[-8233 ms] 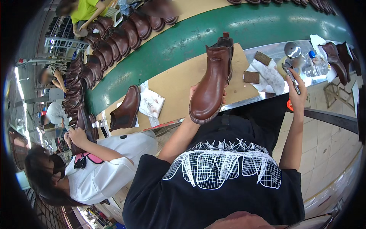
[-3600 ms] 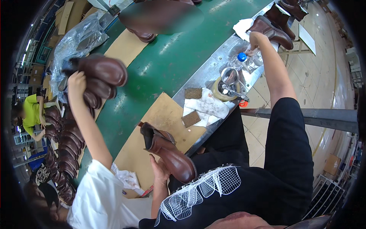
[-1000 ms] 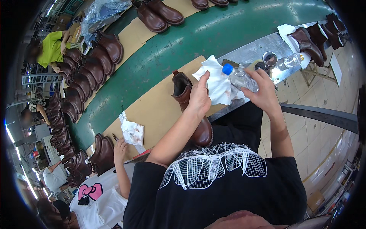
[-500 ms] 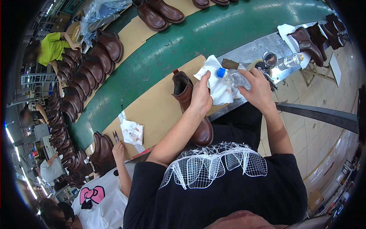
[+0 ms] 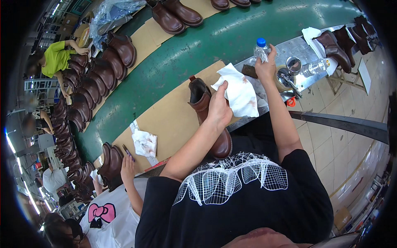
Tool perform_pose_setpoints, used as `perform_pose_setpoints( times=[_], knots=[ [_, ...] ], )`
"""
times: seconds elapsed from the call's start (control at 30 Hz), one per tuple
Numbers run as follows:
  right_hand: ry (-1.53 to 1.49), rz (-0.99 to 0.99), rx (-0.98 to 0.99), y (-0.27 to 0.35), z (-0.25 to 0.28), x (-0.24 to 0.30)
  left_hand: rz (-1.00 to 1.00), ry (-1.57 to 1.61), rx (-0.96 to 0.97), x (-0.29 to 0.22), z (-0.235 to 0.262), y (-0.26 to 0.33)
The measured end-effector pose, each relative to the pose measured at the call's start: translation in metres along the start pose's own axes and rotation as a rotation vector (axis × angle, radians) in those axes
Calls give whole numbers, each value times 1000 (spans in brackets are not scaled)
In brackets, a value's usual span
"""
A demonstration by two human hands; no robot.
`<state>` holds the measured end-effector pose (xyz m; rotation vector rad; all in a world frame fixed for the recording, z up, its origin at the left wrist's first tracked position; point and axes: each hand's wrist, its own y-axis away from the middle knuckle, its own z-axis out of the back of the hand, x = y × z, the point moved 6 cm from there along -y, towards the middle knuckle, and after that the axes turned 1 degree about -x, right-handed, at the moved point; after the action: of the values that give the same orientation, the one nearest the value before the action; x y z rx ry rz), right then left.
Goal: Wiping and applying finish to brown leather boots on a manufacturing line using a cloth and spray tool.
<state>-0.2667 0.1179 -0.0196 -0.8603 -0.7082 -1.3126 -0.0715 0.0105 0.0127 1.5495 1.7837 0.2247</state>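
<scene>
Well, starting on the left, a folded, stained wad (image 5: 145,143) lies well left of the left grip (image 5: 220,106), on the cardboard sheet (image 5: 175,118) over the green counter (image 5: 182,74). The brown boot (image 5: 201,108) is just left of the left grip and beneath its wrist, partly hidden; the leather looks smooth, firm and perhaps slick, so the shaft seems the surest hold. The left grip pinches a white cloth (image 5: 240,91), which spreads to its right. That cloth should be light and limp, best taken by an edge or a fold. Beyond and right of it, the right grip (image 5: 266,68) is closed around a clear bottle (image 5: 261,54), blue cap up. The bottle looks light and thin-walled, likely to dent if squeezed hard, so a loose hold around the body should do. A brown block (image 5: 249,70) sits just left of the right grip; a second bottle (image 5: 316,67) stands to its right.

Half a second ago the clear bottle lay tipped, cap toward the cloth; now it is upright and farther out, apart from the cloth. The left grip has kept its pinch, and the boot has hardly shifted.
</scene>
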Motion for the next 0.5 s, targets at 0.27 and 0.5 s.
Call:
perform_pose_setpoints(
  times=[0.27, 0.5],
  knots=[
    [-14, 47, -117, 9, -7, -27, -39, -41, 8, 0, -10, 10],
    [-366, -245, 81, 45, -14, -53, -90, -42, -42, -2, -6, 11]
  ],
)
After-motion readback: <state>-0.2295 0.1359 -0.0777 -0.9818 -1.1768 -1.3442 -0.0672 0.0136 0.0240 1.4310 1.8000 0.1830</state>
